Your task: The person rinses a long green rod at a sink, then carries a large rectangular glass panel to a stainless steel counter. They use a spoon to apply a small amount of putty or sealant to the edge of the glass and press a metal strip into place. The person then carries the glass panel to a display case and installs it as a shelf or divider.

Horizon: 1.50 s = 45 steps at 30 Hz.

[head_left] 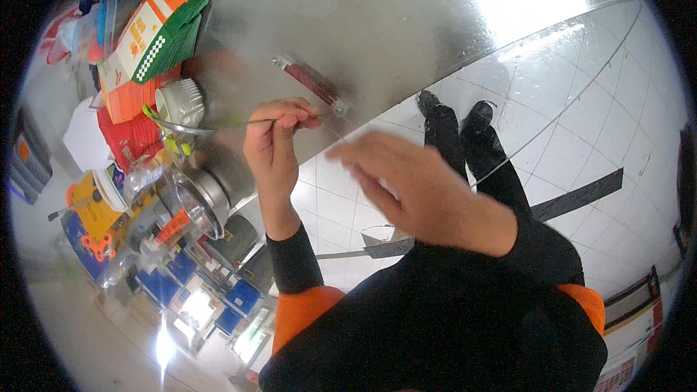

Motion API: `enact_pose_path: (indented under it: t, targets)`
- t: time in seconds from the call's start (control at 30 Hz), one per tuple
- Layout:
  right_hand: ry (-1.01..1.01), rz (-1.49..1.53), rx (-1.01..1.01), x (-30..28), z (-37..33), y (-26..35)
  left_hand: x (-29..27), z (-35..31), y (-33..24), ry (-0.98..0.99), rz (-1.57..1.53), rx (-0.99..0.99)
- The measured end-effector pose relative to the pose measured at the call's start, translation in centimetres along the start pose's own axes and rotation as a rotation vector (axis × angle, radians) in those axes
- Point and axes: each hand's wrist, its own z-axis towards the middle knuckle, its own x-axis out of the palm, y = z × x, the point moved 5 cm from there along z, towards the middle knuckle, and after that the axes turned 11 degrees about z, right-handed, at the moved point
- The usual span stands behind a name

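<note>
left grip (271,144): raised, pinched | right grip (425,192): blurred, back upward, loosely extended

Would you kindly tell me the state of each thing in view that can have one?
Left hand: closed around the strip.
Right hand: open, fingers extended, blurred, nothing visible in it.
Strip: held, slightly curved.
Red bar: lying near the table edge.
Cartons: stacked.
Ribbed cup: contents cannot be told.
Table: shiny, reflecting bright light.
</note>
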Motion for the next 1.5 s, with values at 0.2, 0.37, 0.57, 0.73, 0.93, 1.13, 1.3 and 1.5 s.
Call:
enact_pose_path:
  t: [0.2, 0.37, 0.57, 0.73, 0.93, 1.13, 1.3, 1.5]
  targets:
    - [0.221, -0.193, -0.097, -1.7, 8.3, -0.9, 0.2, 1.0, -1.6, 0.131, 0.047, -0.089]
    - [0.595, 0.269, 0.220, 0.5, 11.5, -2.3, 0.3, 1.2, -1.0, 0.200, 0.084, -0.247]
    - [0.667, 0.169, 0.155, 1.0, 11.8, -1.7, 0.7, 1.0, -0.1, 0.145, 0.016, -0.366]
    - [0.637, 0.157, -0.050, 2.1, 12.8, -0.7, -0.2, 0.6, -0.2, -0.038, -0.008, -0.276]
    - [0.621, 0.170, -0.064, 1.5, 12.6, -0.4, 0.0, 0.9, -0.4, 0.020, 0.002, -0.236]
    - [0.587, 0.132, -0.010, 1.1, 11.8, -0.6, 0.6, 0.4, -0.3, 0.010, 0.041, -0.209]
    - [0.513, 0.104, -0.250, 1.1, 12.0, -0.8, 0.5, 0.7, -0.3, -0.018, 0.028, -0.171]
    - [0.506, 0.078, -0.286, 1.2, 12.0, -1.0, 0.4, 0.7, -0.2, -0.007, 0.071, -0.162]
